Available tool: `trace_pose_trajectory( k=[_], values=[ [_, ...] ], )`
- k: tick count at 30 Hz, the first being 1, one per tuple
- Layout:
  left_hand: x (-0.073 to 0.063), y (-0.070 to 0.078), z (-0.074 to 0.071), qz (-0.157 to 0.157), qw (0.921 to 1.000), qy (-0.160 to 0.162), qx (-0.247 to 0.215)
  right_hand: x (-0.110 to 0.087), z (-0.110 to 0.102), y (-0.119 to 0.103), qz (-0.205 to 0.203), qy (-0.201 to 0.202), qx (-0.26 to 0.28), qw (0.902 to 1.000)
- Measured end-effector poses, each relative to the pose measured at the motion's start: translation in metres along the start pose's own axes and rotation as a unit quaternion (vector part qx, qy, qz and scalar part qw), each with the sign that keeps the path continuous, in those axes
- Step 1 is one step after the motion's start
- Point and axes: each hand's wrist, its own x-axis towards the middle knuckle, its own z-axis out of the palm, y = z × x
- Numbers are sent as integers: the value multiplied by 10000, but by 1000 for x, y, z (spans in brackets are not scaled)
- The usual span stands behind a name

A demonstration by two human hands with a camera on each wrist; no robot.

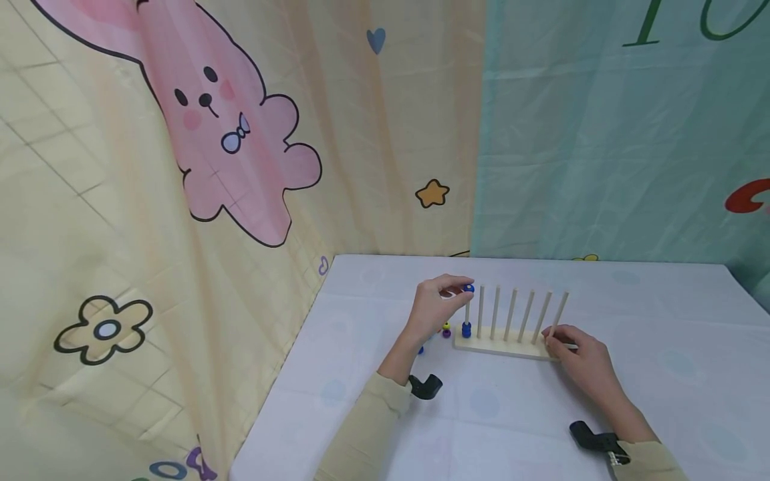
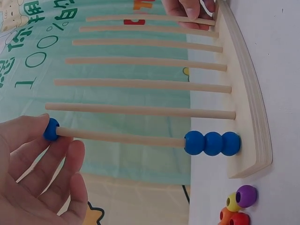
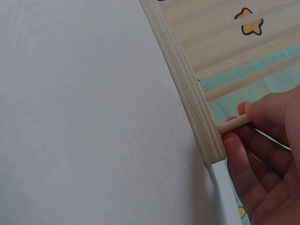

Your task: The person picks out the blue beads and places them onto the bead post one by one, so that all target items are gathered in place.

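A wooden peg board (image 1: 499,347) with several upright pegs stands on the table. My left hand (image 1: 436,304) pinches a blue bead (image 2: 50,130) between thumb and finger at the tip of the leftmost peg (image 2: 122,138). Three more blue beads (image 2: 213,143) sit stacked at the foot of that same peg. At the board's other end, my right hand (image 1: 582,361) grips the rightmost peg (image 3: 235,123) low down, its fingers close against the base. The pegs between the two end ones carry no beads.
Beside the board's left end lie loose beads, among them a purple bead (image 2: 246,196), a yellow bead (image 2: 232,202) and a red bead (image 2: 240,219). A white cloth covers the table (image 1: 493,414). Printed curtains (image 1: 385,133) hang behind and to the left.
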Motion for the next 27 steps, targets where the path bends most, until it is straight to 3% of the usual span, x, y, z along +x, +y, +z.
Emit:
trace_pose_trajectory(
  k=[27],
  values=[
    [-4,-7,2,-93,9999,-57,3,0,0,-1,-37,-29,39,10000]
  ],
)
